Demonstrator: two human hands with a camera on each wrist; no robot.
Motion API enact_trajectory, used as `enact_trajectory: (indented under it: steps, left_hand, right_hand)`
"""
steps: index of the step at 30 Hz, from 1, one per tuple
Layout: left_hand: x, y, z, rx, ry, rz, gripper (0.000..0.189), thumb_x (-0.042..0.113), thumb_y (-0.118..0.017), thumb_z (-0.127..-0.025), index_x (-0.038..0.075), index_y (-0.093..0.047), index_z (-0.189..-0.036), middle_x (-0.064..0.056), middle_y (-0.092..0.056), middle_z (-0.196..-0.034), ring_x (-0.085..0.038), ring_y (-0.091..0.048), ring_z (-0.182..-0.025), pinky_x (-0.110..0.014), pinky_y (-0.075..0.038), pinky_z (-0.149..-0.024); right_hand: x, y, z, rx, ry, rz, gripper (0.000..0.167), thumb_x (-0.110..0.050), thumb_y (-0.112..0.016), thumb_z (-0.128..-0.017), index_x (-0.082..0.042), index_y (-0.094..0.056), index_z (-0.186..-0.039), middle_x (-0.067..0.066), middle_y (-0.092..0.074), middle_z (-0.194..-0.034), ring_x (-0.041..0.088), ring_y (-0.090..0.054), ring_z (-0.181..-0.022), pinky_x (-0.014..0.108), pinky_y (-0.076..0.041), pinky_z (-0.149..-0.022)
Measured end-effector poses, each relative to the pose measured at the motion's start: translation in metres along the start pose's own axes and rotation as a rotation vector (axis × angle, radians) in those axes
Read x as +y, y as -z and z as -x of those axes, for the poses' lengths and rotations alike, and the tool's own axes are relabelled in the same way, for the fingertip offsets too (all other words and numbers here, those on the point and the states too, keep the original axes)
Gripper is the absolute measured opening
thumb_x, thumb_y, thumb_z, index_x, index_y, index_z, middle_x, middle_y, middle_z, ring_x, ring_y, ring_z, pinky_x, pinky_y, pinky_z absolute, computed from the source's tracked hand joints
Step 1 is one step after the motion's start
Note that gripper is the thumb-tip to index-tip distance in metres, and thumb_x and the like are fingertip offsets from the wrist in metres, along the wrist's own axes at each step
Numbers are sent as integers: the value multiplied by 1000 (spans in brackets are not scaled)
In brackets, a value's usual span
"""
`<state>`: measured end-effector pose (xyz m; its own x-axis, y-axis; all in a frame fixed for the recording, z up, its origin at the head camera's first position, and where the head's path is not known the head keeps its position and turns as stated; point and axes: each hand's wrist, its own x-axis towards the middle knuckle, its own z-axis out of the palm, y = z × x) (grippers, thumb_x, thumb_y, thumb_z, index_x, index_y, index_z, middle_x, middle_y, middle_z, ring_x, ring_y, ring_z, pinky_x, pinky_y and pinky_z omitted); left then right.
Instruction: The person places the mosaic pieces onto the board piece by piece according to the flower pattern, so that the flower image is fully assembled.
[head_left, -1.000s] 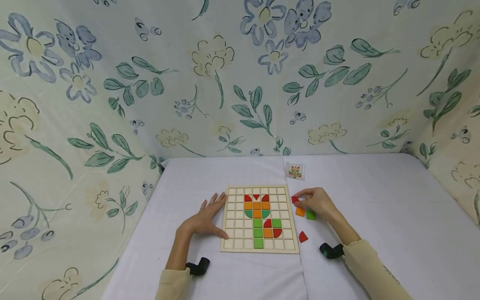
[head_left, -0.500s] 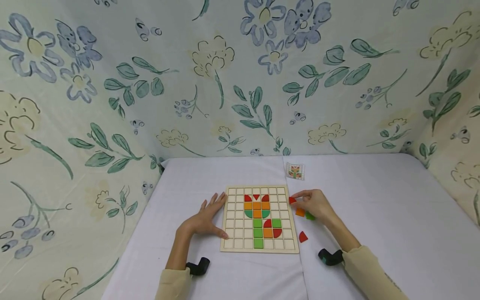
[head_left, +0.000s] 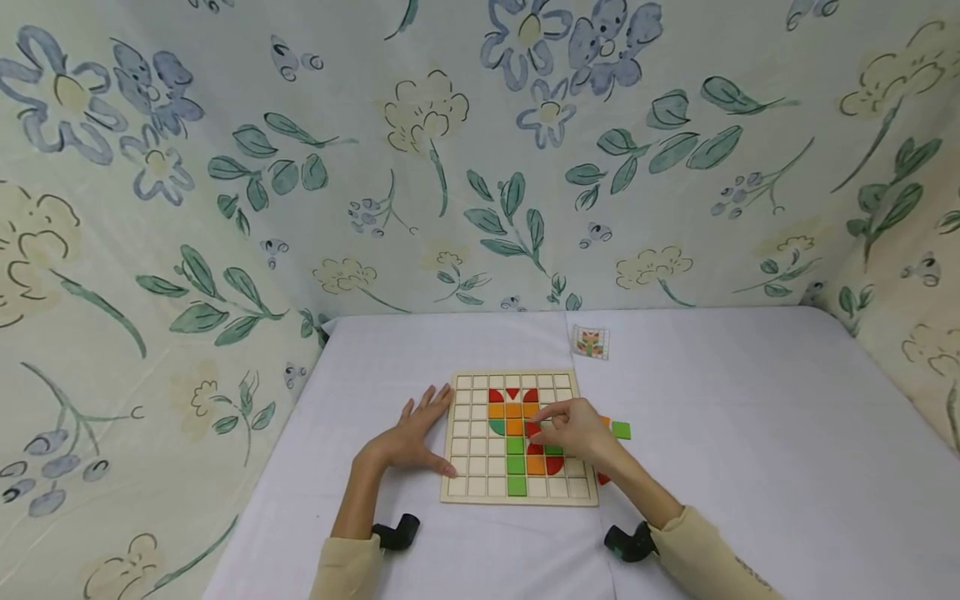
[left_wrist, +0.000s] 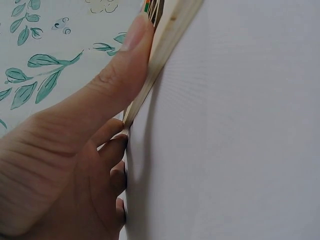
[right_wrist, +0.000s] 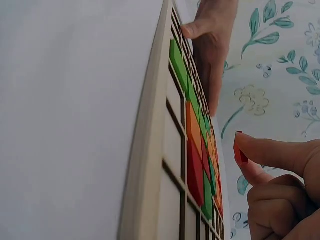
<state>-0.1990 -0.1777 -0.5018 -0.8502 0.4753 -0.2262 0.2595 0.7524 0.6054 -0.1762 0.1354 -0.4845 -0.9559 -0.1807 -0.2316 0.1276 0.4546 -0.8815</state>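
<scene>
My left hand lies spread along the left edge of a wooden grid board, its thumb on the near left part of the rim. In the left wrist view the thumb rests on the board's edge. Above the board's middle, my right hand pinches a red piece between thumb and index finger, held clear of the board in the right wrist view. Red, orange and green tiles form a flower on the grid, with a green stem tile lowest. The right hand hides part of the pattern.
Right of the board lie a green square, a partly hidden orange tile and a partly hidden red piece. A small pattern card lies beyond the board. White cloth covers the table, with a floral curtain behind.
My right hand has picked up the red piece from beside the board and carried it left over the grid. The left hand has stayed in place.
</scene>
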Motion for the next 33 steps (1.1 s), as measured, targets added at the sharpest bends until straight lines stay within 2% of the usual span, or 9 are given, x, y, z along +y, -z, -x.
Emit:
enact_trajectory:
  steps: [4, 10, 13, 25, 33]
  left_hand:
    - [0, 0, 0, -3, 0, 6, 131, 41, -97, -67, 14, -17, -167, -3, -8, -176, -28, 6, -164, -58, 7, -133]
    - [0, 0, 0, -8, 0, 3, 131, 41, -97, -67, 14, -17, -167, -3, -8, -176, -28, 6, -164, -58, 7, -133]
    - [0, 1, 0, -10, -1, 6, 131, 41, -97, -68, 14, -16, -167, -3, -7, -176, -29, 6, -164, -58, 7, -132]
    - [0, 1, 0, -12, -2, 5, 131, 42, -97, -68, 14, -16, -167, -3, -7, -176, -29, 6, -164, -58, 6, -132]
    - [1, 1, 0, -7, -2, 3, 131, 42, -97, -68, 14, -16, -167, -4, -8, -176, -29, 6, -164, -58, 7, -133]
  right_hand:
    - [-6, -18, 2, -46, 55, 9, 22, -13, -86, -83, -6, -79, -102, -5, -29, -53, 11, -24, -49, 21, -25, -48]
    - [-8, -39, 0, -62, 86, 45, 18, -13, -88, -81, -10, -81, -97, -6, -27, -54, 11, -23, -49, 21, -20, -47]
    - [-8, -47, -1, -70, 109, 61, 18, -11, -87, -81, -9, -81, -97, -6, -28, -53, 9, -24, -48, 19, -21, -47]
    - [-7, -58, -6, -42, 124, 75, 19, -9, -86, -81, -6, -79, -98, -5, -35, -52, 9, -31, -46, 19, -27, -44]
    - [-10, -61, -5, 2, 132, 135, 18, -11, -88, -80, -8, -78, -95, -6, -38, -52, 8, -34, -45, 19, -26, -43]
